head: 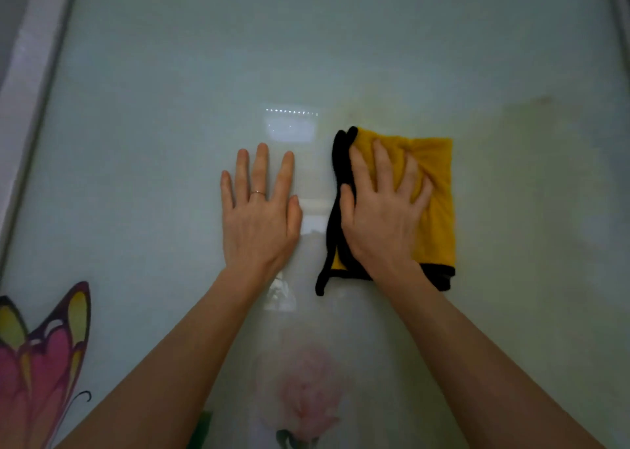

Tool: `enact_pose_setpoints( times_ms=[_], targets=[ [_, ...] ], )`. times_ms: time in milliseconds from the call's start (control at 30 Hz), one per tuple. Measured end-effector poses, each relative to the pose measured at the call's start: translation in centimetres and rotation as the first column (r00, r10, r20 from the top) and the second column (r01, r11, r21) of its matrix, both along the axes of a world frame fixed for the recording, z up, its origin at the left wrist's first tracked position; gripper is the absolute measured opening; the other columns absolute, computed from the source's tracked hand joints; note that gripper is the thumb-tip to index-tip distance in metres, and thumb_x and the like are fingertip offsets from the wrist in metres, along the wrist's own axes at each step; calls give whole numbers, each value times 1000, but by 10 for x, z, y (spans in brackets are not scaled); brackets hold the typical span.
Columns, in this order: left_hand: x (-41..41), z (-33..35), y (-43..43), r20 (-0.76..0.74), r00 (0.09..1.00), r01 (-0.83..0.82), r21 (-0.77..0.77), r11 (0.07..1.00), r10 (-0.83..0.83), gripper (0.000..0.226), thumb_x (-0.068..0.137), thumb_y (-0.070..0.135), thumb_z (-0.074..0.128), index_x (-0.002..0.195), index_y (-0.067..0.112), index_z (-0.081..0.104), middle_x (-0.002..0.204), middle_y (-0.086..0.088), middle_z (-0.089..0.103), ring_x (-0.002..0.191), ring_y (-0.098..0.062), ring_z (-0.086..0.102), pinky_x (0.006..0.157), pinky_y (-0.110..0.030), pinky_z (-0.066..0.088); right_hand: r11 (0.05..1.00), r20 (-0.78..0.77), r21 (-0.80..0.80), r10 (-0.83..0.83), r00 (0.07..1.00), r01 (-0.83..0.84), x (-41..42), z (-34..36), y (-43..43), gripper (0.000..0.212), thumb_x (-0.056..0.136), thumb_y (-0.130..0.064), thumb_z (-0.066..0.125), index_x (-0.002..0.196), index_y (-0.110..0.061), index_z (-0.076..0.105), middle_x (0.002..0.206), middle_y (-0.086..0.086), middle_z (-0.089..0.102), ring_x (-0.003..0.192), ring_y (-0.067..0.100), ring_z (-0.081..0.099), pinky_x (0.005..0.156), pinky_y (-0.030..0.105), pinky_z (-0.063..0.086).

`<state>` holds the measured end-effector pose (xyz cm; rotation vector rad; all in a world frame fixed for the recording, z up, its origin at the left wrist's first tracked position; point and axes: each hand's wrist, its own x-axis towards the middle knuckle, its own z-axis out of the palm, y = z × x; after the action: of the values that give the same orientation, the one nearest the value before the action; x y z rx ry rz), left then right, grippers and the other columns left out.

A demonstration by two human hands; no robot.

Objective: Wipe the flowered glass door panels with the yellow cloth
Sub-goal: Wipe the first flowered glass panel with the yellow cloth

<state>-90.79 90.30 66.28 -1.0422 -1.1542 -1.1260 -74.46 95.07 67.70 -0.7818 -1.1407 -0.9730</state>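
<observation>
- One view to work from, the head camera, held close on a single glass door panel [170, 84] that fills nearly the whole picture.
- My right hand [381, 220] lies flat on the yellow cloth [438, 210], with its fingers spread and straight. It presses the cloth to the glass, and nothing is pinched or curled round it.
- The cloth is folded to a rough square with a black hem. It sits just right of the panel's middle, well apart from both side edges.
- My left hand [260, 213] rests flat on bare glass just beside the cloth. Its fingers are straight and hold nothing, and one of them wears a ring [258, 193].
- I judge this to be mid-wipe. I can read no streaks or wet track, so I cannot say which areas are done. A dull mark [545, 102] up and right of the cloth may be dirt or shadow.
- Likely left to do are the butterfly print [44, 356] at the lower left corner and the pink flower [306, 394] at the bottom edge, both below my hands. Other panels are out of view.
- There is open glass above, below and to the right of the cloth. The limits are the pale frame [30, 90] along the left edge and a thin strip [618, 5] at the upper right corner. My left hand blocks a leftward stroke.
</observation>
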Motion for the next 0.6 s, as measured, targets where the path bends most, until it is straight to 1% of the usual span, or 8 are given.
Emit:
enact_pose_setpoints(
  times_ms=[100, 200, 300, 367, 433, 500, 567, 600],
  targets=[
    [0, 0, -1, 3, 1000, 14, -12, 1000, -14, 59, 100, 36, 30, 157, 22, 35, 164, -16, 26, 152, -39, 18, 121, -58, 14, 1000, 111, -13, 21, 994, -20, -16, 22, -11, 51, 96, -42, 43, 144, -31, 58, 154, 5, 50, 135, 42, 46, 106, 58, 28],
    [0, 1, -3, 1, 1000, 25, -19, 1000, -25, 58, 100, 37, 30, 156, 20, 38, 163, -19, 27, 151, -41, 19, 120, -59, 14, 996, 132, -85, 45, 990, -34, -21, 64, -18, 58, 95, -50, 32, 147, -34, 54, 157, 3, 48, 138, 41, 45, 105, 51, 22],
    [4, 11, -3, -6, 999, 33, -34, 999, -34, 60, 99, 40, 31, 156, 20, 37, 163, -19, 26, 151, -43, 19, 120, -58, 14, 980, 144, -201, 41, 989, -12, -7, 96, -18, 58, 103, -53, 30, 158, -35, 35, 167, 0, 28, 150, 35, 27, 111, 48, 17],
    [11, 22, -3, 1, 999, 48, -73, 996, -48, 63, 98, 42, 27, 158, 22, 32, 166, -17, 20, 153, -40, 13, 122, -55, 10, 964, 91, -266, 51, 995, -25, 13, 109, -16, 60, 106, -52, 34, 162, -32, 24, 171, 0, 17, 153, 33, 17, 116, 49, 14],
    [16, 31, -1, 5, 998, 55, -101, 993, -55, 66, 98, 44, 22, 160, 24, 25, 168, -13, 14, 155, -36, 7, 124, -52, 5, 951, 0, -307, 53, 999, -50, 36, 111, -11, 62, 107, -51, 34, 163, -29, 21, 171, 2, 14, 154, 35, 13, 118, 52, 12],
    [17, 33, 0, 13, 999, 47, -95, 994, -46, 65, 98, 44, 20, 160, 24, 22, 168, -12, 12, 155, -35, 5, 124, -52, 4, 947, -85, -316, 36, 996, -61, 49, 100, -2, 62, 106, -50, 33, 162, -25, 25, 170, 7, 18, 153, 39, 15, 118, 57, 13],
    [17, 33, 1, 25, 999, 34, -95, 995, -32, 66, 99, 45, 19, 161, 24, 21, 168, -12, 12, 155, -35, 5, 124, -51, 3, 968, -143, -242, 32, 989, -66, 47, 80, 5, 64, 101, -49, 30, 157, -19, 39, 165, 12, 32, 149, 45, 27, 115, 64, 19],
    [17, 33, 1, 28, 999, 31, -96, 995, -29, 66, 99, 45, 19, 161, 24, 20, 168, -12, 12, 155, -35, 5, 125, -52, 3, 974, -138, -214, 47, 989, -76, 40, 70, 5, 65, 98, -48, 29, 153, -18, 46, 161, 14, 39, 146, 49, 32, 112, 67, 22]
  ],
)
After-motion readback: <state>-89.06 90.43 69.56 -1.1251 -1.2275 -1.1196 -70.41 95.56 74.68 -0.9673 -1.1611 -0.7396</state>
